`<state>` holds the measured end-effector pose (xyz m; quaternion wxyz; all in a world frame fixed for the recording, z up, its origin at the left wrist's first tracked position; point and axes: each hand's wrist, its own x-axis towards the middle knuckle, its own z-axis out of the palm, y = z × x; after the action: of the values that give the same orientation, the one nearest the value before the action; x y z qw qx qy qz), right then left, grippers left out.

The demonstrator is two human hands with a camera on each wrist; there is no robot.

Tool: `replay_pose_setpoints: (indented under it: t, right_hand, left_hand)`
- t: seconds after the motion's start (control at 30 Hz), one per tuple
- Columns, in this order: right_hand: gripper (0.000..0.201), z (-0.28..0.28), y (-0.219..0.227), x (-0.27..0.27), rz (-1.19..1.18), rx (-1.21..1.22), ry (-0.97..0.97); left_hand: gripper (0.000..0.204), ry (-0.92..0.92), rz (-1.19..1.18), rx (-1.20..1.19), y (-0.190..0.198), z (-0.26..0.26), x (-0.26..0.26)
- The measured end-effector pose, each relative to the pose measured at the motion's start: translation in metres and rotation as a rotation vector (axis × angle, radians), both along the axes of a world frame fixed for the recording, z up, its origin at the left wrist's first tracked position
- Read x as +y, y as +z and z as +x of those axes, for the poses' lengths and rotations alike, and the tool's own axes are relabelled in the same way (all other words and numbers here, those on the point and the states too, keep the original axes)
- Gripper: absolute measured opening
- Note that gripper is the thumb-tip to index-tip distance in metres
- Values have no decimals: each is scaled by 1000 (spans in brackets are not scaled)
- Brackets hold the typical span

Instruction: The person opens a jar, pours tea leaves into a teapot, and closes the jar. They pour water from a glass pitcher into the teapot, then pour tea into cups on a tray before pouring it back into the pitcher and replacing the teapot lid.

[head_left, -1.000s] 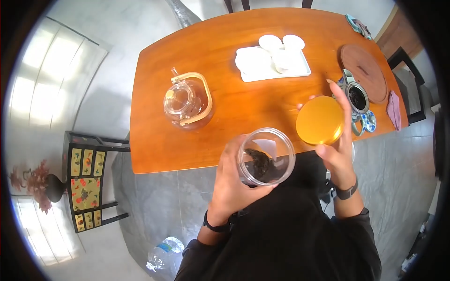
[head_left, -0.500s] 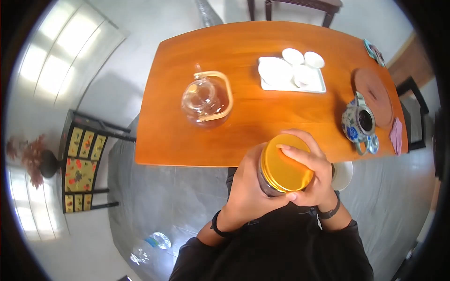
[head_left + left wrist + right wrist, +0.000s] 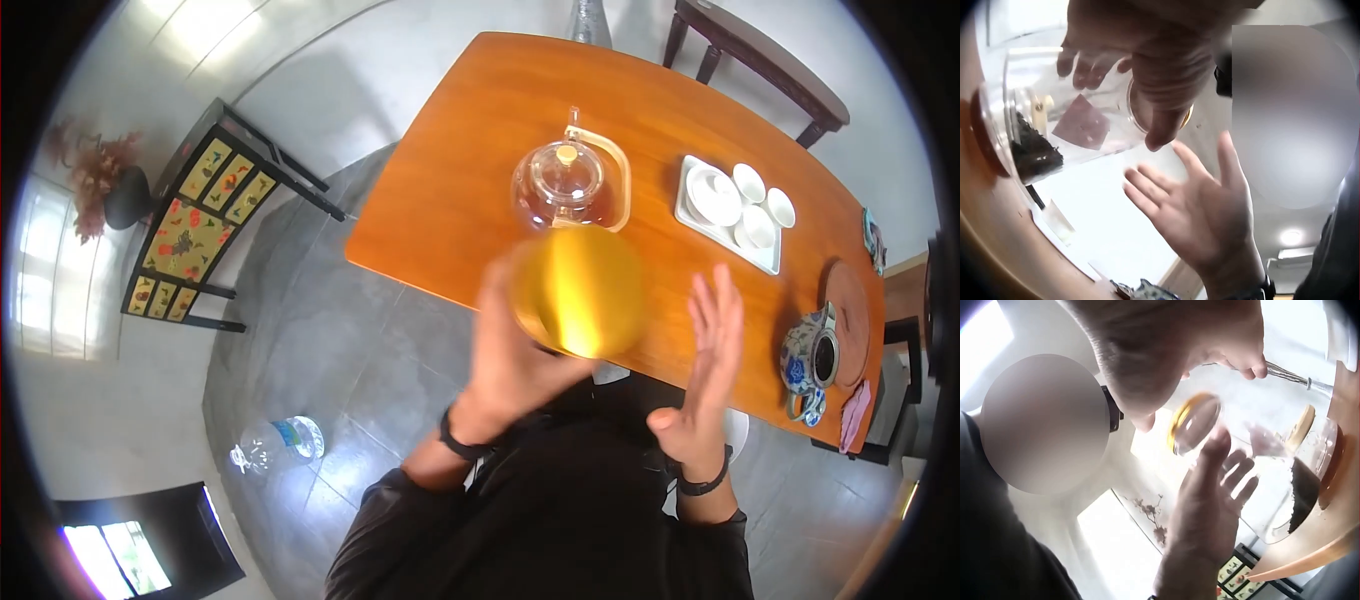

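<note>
A clear jar (image 3: 1079, 122) with a gold lid (image 3: 582, 292) is in my left hand (image 3: 505, 345), whose fingers and thumb wrap round it near the lid. Dark leaves that look like tea (image 3: 1035, 156) lie in the jar's bottom end, and a small square label shows on its side. The lid sits on the jar's mouth and is blurred in the head view. My right hand (image 3: 705, 370) is apart from the jar, to its right, fingers stretched out and holding nothing. Just beyond the jar stands a glass teapot (image 3: 565, 182) with a light-coloured handle.
White cups and a lidded bowl sit on a white tray (image 3: 765, 261) on the table (image 3: 450, 180). A lidless blue-and-white teapot (image 3: 798, 352) stands at the right, by a round brown board (image 3: 848, 315) and a pink cloth (image 3: 856, 414). A plastic bottle (image 3: 285, 445) lies on the floor.
The right hand brought the gold lid onto the open jar, held it there, then let go and moved right. The head view has turned left.
</note>
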<state>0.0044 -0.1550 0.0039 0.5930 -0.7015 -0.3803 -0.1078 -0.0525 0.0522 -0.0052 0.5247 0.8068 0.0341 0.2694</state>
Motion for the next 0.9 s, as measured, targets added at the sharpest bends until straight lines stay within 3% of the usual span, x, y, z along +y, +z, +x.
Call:
replay_pose_setpoints:
  t: [0.03, 0.1, 0.13, 0.17, 0.23, 0.27, 0.37, 0.5, 0.57, 0.63, 0.7, 0.77, 0.83, 0.9]
  right_hand:
    - [99, 1, -3, -11, 4, 2, -20]
    - [91, -3, -9, -39, -117, 21, -113]
    - [74, -7, -7, -50, -192, -17, -200]
    - [74, -11, -8, -67, -202, -13, -288]
    - [55, -22, -16, -104, -369, 34, -239]
    - [40, -27, -19, -118, -353, 2, -384]
    - [22, -45, -36, -179, -307, 5, -801]
    - [12, -41, -61, -271, -119, 126, -1293]
    - [17, -25, -58, -307, -256, 143, -1327]
    - [22, -12, -54, -321, -379, 167, -1333]
    - [32, 2, -50, -322, -658, 263, -1257]
    - [41, 12, -55, -320, -680, 381, -1220]
    - [42, 20, -75, -326, -657, 162, -1227]
    - [40, 21, -77, -327, -673, 197, -1202]
  left_hand:
    - [87, 96, 4, -113, -7, -3, 19]
    - [76, 246, -285, -253, -25, -1, 54]
    - [73, 309, -270, -257, -33, 3, 82]
    - [73, 391, 27, -214, -43, 9, 119]
    - [76, 434, 171, -287, -57, 21, 156]
    - [76, 385, 127, -277, -57, 24, 164]
    - [71, 334, 133, -278, -60, 27, 176]
    - [64, 358, 30, -289, -62, 34, 171]
    - [61, 402, 48, -180, -56, 34, 171]
    - [73, 363, -31, -153, -59, 35, 175]
    - [69, 373, -25, -181, -72, 38, 183]
    - [73, 370, -3, -167, -81, 37, 188]
    - [78, 378, 22, -150, -95, 33, 194]
    - [86, 477, 168, -96, -109, 23, 201]
